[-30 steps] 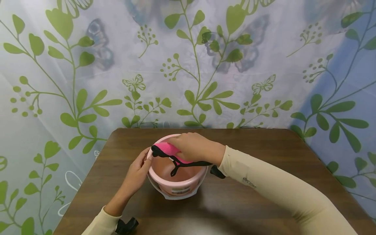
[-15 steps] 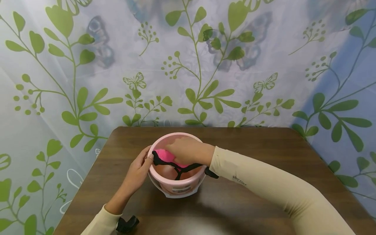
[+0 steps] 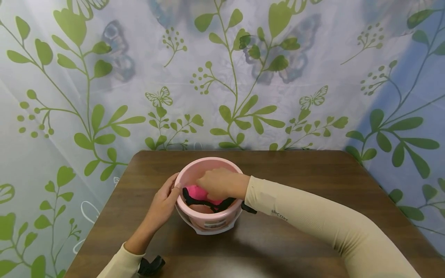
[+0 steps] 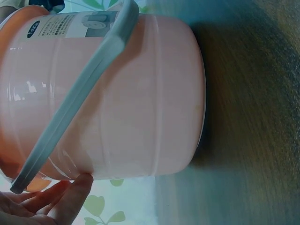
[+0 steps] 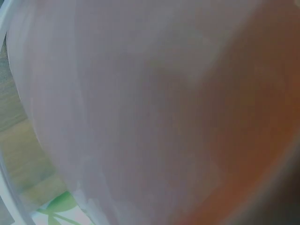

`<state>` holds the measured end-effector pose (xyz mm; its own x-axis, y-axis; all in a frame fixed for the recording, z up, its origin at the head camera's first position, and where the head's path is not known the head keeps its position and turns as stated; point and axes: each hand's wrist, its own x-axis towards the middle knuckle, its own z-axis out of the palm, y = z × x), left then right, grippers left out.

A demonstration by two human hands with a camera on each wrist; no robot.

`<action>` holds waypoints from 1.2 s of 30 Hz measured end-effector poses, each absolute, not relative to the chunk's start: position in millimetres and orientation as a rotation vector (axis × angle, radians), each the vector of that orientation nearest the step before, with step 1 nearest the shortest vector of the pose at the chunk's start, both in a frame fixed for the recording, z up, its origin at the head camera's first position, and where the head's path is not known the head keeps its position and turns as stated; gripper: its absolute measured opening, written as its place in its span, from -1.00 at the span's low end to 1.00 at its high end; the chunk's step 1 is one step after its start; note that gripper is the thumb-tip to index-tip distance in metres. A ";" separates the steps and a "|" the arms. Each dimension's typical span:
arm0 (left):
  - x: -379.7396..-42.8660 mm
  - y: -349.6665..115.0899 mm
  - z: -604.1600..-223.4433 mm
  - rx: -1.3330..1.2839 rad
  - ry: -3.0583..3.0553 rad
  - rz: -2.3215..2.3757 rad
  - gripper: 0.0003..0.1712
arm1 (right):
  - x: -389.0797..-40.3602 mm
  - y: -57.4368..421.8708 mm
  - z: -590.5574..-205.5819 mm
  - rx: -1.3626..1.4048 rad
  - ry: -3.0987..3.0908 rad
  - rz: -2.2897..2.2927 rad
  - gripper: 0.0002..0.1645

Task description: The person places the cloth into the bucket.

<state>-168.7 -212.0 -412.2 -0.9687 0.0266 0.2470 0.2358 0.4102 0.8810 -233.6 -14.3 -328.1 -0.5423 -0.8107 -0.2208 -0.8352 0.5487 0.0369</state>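
Observation:
A pink bucket [image 3: 208, 216] stands upright on the table, its pale handle [image 3: 213, 231] hanging down at the near side. On its left, my left hand [image 3: 165, 200] grips the rim, thumb at the top edge and fingers along the outer wall; the left wrist view has those fingertips against the side. My right hand [image 3: 222, 183] reaches down into the bucket and holds a bright pink cloth with black edging [image 3: 198, 193], its fingertips partly hidden. The cloth lies below the rim. In the right wrist view the bucket wall [image 5: 117, 117] fills nearly everything, blurred.
The brown wooden table [image 3: 295, 170] extends around the bucket to a far edge. Behind it hangs a curtain [image 3: 222, 77] printed with green leaves and butterflies. A black wrist strap mount [image 3: 151, 265] sits by the left sleeve.
My right hand has moved down into the bucket with the pink cloth, which has gone from rim height to below it. The left hand has kept its grip on the rim.

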 end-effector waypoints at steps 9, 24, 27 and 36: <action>-169.3 -211.0 -413.2 -0.277 -2.429 -1.617 -0.50 | -231.4 -9.7 -326.2 -1.428 2.586 0.130 -0.56; -166.4 -210.1 -411.0 -0.246 -2.446 -1.628 -0.48 | -226.9 5.2 -308.2 -1.461 2.626 0.121 -0.39; -165.7 -210.2 -408.9 -0.249 -2.454 -1.626 -0.46 | -227.3 9.9 -305.5 -1.492 2.643 0.108 -0.37; -169.8 -215.6 -402.2 -0.294 -2.555 -1.545 -0.41 | -223.0 31.2 -297.5 -1.455 2.670 0.035 -0.28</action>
